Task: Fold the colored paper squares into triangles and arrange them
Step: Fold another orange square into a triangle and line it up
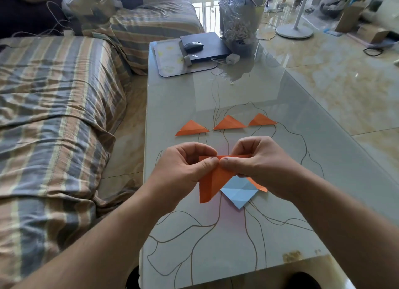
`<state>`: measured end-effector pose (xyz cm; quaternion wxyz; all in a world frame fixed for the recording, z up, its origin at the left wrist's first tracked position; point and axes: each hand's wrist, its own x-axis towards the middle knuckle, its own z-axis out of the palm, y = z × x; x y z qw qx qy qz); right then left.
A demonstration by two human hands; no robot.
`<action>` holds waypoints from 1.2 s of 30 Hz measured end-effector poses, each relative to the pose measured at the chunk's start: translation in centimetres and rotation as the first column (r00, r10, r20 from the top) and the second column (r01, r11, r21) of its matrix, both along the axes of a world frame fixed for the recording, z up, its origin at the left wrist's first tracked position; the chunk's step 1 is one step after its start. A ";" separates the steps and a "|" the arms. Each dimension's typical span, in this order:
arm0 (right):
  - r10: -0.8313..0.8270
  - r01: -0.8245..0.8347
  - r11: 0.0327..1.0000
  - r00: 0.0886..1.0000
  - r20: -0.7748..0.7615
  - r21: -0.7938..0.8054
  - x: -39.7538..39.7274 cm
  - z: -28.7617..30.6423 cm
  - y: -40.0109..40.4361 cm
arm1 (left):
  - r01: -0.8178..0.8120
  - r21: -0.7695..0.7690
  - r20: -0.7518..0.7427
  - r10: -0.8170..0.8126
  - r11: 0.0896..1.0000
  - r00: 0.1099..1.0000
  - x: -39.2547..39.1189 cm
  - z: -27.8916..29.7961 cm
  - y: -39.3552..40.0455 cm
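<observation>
Both hands meet above the middle of the bench, each pinching the same orange paper. The left hand has its thumb pressed on the near face of the orange paper and its fingers curled behind the top edge; the right hand mirrors it, thumb tip almost touching the left thumb, fingers curled over the top edge from the other side. The sheet is held off the surface, its upper edge running level between the two hands and its lower part hanging down to a corner on the left side. Just beneath the hands a light blue paper lies flat on the bench with creases across it and one corner pointing toward the person, and another orange sheet peeks out under its right side, mostly hidden by the right hand. Farther away three folded orange triangles lie in a row, apart from one another: a left triangle, a middle triangle and a right triangle, each with its long edge toward the person. The bench has a glossy glass top with thin brown curving lines drawn across it. At its far end sit a dark laptop with a mouse on it, and a clear plastic bag. A sofa with a striped cover runs along the left.
</observation>
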<state>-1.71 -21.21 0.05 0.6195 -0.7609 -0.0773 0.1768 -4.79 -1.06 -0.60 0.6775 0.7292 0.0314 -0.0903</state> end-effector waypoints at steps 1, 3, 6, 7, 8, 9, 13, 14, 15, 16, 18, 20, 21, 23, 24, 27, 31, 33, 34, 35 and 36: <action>0.005 -0.005 1.000 1.000 0.005 0.005 0.0 0.1 0.0 | -0.004 -0.003 0.002 0.004 1.000 1.000 0.0 0.1 0.0; 0.011 -0.011 1.000 1.000 0.010 0.029 0.1 0.3 -0.2 | -0.013 -0.019 0.003 0.014 1.000 1.000 0.2 0.2 0.1; 0.026 -0.027 0.999 0.999 0.038 0.018 0.4 0.8 -1.4 | -0.036 -0.035 0.021 0.036 0.999 0.999 0.4 0.4 0.5; 0.044 -0.043 0.999 0.997 0.058 -0.013 0.6 0.9 -1.8 | -0.034 -0.041 0.034 0.036 0.999 0.999 0.5 0.5 0.7; 0.062 -0.059 0.997 0.995 0.075 -0.045 0.7 1.0 -2.2 | -0.026 -0.037 0.052 0.028 0.999 0.998 0.5 0.5 0.8; 0.073 -0.067 0.996 0.993 0.089 -0.066 0.7 1.0 -2.5 | -0.013 -0.024 0.067 0.014 1.000 0.998 0.5 0.6 1.0; 0.046 -0.044 0.999 0.995 0.090 -0.020 0.8 1.0 -2.9 | 0.018 0.026 0.114 -0.021 0.999 0.993 0.6 0.6 1.1; 0.038 -0.039 0.999 0.996 0.081 0.012 0.8 1.0 -2.8 | 0.018 0.015 0.115 -0.020 1.000 0.993 0.7 0.6 1.1; 0.031 -0.034 0.999 0.997 0.071 0.039 0.7 1.0 -2.8 | 0.016 -0.004 0.110 -0.015 1.000 0.994 0.7 0.7 1.2; 0.025 -0.028 0.998 0.998 0.060 0.060 0.7 1.1 -2.7 | 0.012 -0.018 0.106 -0.010 1.000 0.994 0.7 0.7 1.2; 0.015 -0.017 0.996 0.999 0.033 0.088 0.5 1.1 -2.4 | 0.008 -0.020 0.101 -0.006 1.000 0.995 0.6 0.8 1.2; -0.012 0.011 0.994 1.000 0.009 0.105 0.4 1.0 -2.0 | 0.008 -0.009 0.104 -0.008 1.000 0.995 0.6 0.7 1.2; -0.027 0.027 0.994 1.000 -0.002 0.108 0.4 1.0 -1.8 | 0.009 -0.008 0.101 -0.008 1.000 0.995 0.6 0.6 1.2; -0.047 0.049 0.993 0.999 -0.020 0.110 0.3 1.0 -1.7 | 0.002 -0.013 0.088 -0.001 1.000 0.996 0.6 0.6 1.2; -0.049 0.052 0.992 0.998 -0.029 0.115 0.4 1.0 -1.7 | -0.003 -0.013 0.079 0.004 1.000 0.997 0.6 0.6 1.2; -0.037 0.042 0.992 0.998 -0.045 0.122 0.4 1.1 -1.8 | -0.008 -0.004 0.061 0.008 1.000 0.998 0.6 0.8 1.3; -0.034 0.036 0.994 0.999 -0.025 0.105 0.5 1.0 -1.9 | -0.012 -0.017 0.042 0.013 1.000 0.999 0.7 1.0 1.3; -0.037 0.039 0.993 0.999 -0.017 0.108 0.6 0.9 -2.0 | -0.016 -0.020 0.032 0.016 1.000 0.999 0.7 1.0 1.3; -0.037 0.038 0.993 0.999 -0.014 0.110 0.6 0.8 -2.1 | -0.019 -0.022 0.028 0.019 1.000 0.999 0.7 1.0 1.4; -0.036 0.038 0.993 0.999 -0.012 0.110 0.7 0.8 -2.2 | -0.023 -0.023 0.024 0.023 0.999 0.999 0.7 1.1 1.4; -0.034 0.034 0.994 0.999 -0.005 0.105 0.8 0.8 -2.3 | -0.024 -0.023 0.023 0.025 0.999 0.999 0.7 1.1 1.4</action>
